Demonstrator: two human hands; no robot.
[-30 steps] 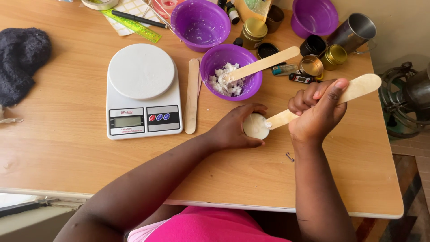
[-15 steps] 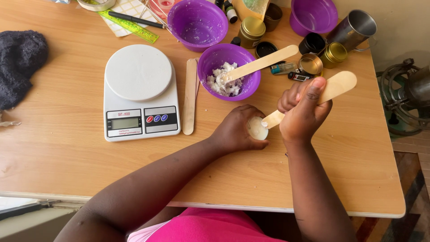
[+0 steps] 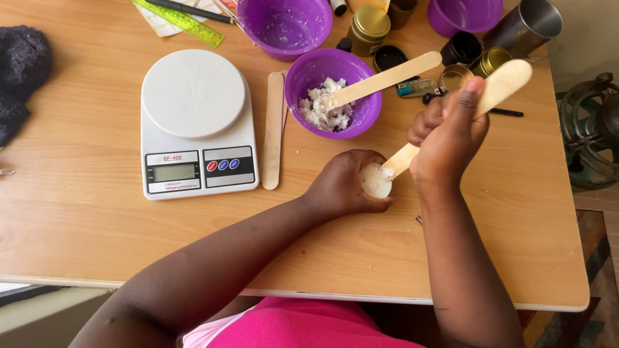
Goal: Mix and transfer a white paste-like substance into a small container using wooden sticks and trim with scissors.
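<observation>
Looking down from the head camera, you have your left hand (image 3: 345, 183) wrapped around a small round container (image 3: 376, 180) standing on the wooden table (image 3: 84, 212), its mouth showing pale, waxy filling, while your right hand (image 3: 448, 138) is closed on a wooden spatula (image 3: 464, 113) whose lower tip sits in that filling. The container looks light and small, likely to tip or skid on the smooth tabletop, so your grip around its side wall is the sensible place to steady it. The white stuff seems soft and sticky, apt to cling to the blade rather than drop cleanly. Thin flat wood like this is stiff enough but may flex if you lever hard; your hold near mid-length gives control. Just above, a purple bowl (image 3: 332, 90) holds clumps of the same white material with a second spatula (image 3: 383, 80) resting in it. A white kitchen scale (image 3: 193, 122) sits to the left, a third spatula (image 3: 273, 129) lying beside it
</observation>
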